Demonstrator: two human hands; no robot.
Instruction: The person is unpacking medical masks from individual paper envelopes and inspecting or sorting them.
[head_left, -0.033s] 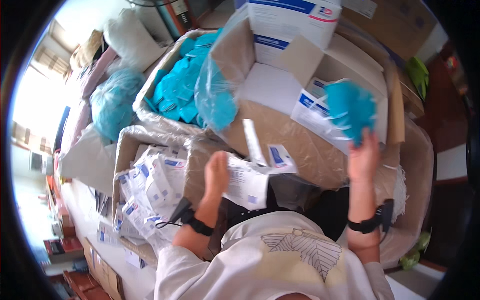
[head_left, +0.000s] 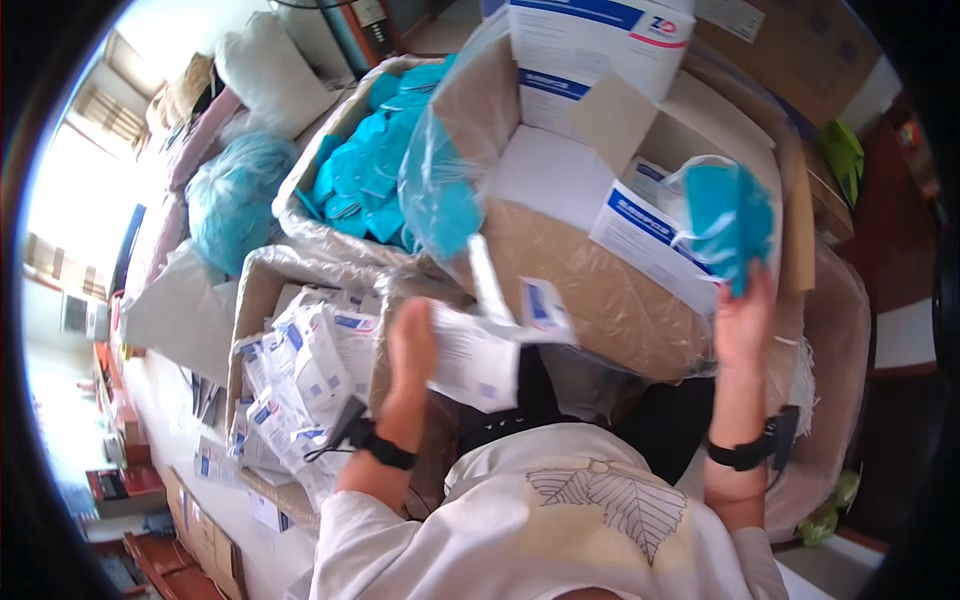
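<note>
My right hand (head_left: 745, 315) is closed on the lower end of a teal face mask (head_left: 735, 220), and its pale straps hang at the left side. The mask is raised in front of a small open white carton (head_left: 650, 238) with a blue stripe. My left hand (head_left: 410, 345) pinches the left edge of a torn-open white packet (head_left: 472, 365) printed in blue, whose flaps spread up and to the right. Its fingertips are partly blurred. Left of that hand, a plastic-lined box (head_left: 375, 345) holds many white packets (head_left: 310, 370).
Loose teal masks (head_left: 385, 150) fill another lined box at the far left. A large cardboard box (head_left: 560, 260) with clear plastic over its edge lies ahead, bearing the carton. Behind stands a white-and-blue box (head_left: 590, 50). A bag of teal material (head_left: 235, 205) sits farther left.
My right hand has moved right with the mask, whose inner side and straps now show more. My left hand has shifted left, taking the packet with it.
</note>
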